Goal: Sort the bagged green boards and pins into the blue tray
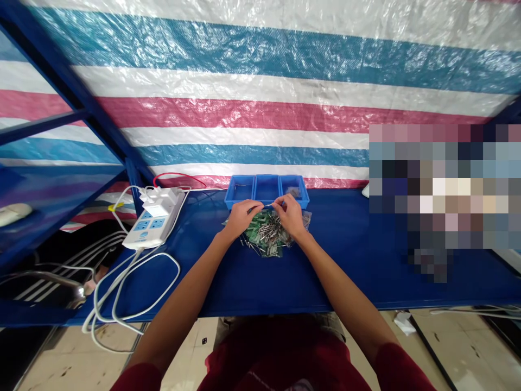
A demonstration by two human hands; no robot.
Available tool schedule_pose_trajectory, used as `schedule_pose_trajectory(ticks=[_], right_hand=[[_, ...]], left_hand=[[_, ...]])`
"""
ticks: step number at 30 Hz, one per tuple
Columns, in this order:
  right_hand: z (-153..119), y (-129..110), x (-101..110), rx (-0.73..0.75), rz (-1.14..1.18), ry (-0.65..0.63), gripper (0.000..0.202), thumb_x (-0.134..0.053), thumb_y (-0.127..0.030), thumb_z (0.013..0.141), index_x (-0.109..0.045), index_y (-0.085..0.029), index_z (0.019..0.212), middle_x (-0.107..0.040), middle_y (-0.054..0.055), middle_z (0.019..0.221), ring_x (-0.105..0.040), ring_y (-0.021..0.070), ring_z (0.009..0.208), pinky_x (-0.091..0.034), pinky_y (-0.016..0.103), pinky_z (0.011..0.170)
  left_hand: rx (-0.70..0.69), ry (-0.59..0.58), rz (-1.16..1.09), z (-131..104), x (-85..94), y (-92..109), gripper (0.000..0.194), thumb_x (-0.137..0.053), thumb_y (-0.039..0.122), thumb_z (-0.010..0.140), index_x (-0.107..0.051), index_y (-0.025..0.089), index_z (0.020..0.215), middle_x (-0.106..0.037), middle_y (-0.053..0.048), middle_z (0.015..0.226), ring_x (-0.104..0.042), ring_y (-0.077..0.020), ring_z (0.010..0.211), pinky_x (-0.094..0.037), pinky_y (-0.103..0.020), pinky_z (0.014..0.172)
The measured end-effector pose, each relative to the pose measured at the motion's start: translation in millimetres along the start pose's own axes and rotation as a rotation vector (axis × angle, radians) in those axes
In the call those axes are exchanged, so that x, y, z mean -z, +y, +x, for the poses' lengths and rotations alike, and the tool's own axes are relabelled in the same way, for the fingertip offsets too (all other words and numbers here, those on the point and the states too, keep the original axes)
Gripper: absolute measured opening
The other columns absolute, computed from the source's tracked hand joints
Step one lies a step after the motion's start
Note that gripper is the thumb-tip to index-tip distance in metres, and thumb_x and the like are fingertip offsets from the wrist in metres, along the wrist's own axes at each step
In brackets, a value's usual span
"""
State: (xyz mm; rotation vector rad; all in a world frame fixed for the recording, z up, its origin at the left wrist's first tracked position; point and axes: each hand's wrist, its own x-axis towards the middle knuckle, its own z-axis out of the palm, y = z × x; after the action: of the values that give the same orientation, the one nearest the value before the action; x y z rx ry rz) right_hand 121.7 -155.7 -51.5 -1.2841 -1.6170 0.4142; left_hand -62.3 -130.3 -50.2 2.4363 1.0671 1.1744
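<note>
Currently, the bare left hand [241, 216] and bare right hand [290, 215] pinch 1 slim, pale piece [267, 206] by the near edge of the blue plastic 3-compartment tray [267, 188]; nearer the person than it lies a heap of slender silvery metal parts [269, 231].

A blue table [345, 244] is being viewed from close above by one camera worn on the head, facing forward and down; a striped sheet [264, 81] is being shown at twelve o'clock, the wearer's torso [277, 353] at six.
</note>
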Motion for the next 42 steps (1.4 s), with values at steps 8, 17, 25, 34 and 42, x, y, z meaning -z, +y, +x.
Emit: schedule_pose_trajectory(ticks=[8,17,25,34,42], right_hand=[[-3,-3,-1,0.087,0.055,-0.062,0.018,-0.054,-0.032,0.091,-0.066,-0.019,0.087,-0.061,0.004,0.086,-0.053,0.0151,0.067,-0.043,0.029,0.069],[-3,-3,0,0.122,0.107,-0.100,0.022,-0.050,-0.032,0.093,-0.065,-0.019,0.085,-0.060,0.003,0.081,-0.052,0.0149,0.067,-0.041,0.028,0.067],[-5,-7,-1,0.180,0.168,-0.144,0.025,-0.050,-0.030,0.093,-0.064,-0.018,0.076,-0.057,0.002,0.074,-0.051,0.0148,0.068,-0.038,0.027,0.066],[-6,-7,-8,0.081,0.193,-0.017,0.031,-0.052,-0.040,0.092,-0.069,-0.019,0.077,-0.061,0.002,0.071,-0.051,0.0153,0.064,-0.039,0.028,0.063],[-5,-7,-5,0.017,0.022,0.044,0.041,-0.042,-0.042,0.095,-0.070,-0.018,0.077,-0.063,0.004,0.069,-0.053,0.0160,0.063,-0.039,0.028,0.064]], left_hand=[[0.062,0.006,0.035,0,0.9,6,0.031,-0.044,0.037,0.098,-0.064,0.017,0.087,-0.069,-0.004,0.080,-0.060,-0.0142,0.070,-0.046,-0.025,0.070],[0.075,0.019,-0.043,1,0.7,11,0.029,-0.049,0.039,0.094,-0.064,0.016,0.085,-0.065,-0.002,0.074,-0.053,-0.0126,0.062,-0.043,-0.024,0.062],[0.135,0.058,-0.242,-1,0.0,17,0.026,-0.052,0.029,0.088,-0.062,0.016,0.068,-0.063,0.000,0.062,-0.053,-0.0123,0.054,-0.044,-0.025,0.058],[0.213,0.287,-0.329,-1,-10.2,21,0.026,-0.066,0.041,0.082,-0.069,0.017,0.076,-0.071,-0.004,0.076,-0.064,-0.0170,0.070,-0.052,-0.028,0.068],[0.219,0.256,-0.395,-1,-8.3,25,0.020,-0.056,0.039,0.092,-0.058,0.019,0.092,-0.072,-0.006,0.089,-0.069,-0.0194,0.089,-0.053,-0.032,0.082]])
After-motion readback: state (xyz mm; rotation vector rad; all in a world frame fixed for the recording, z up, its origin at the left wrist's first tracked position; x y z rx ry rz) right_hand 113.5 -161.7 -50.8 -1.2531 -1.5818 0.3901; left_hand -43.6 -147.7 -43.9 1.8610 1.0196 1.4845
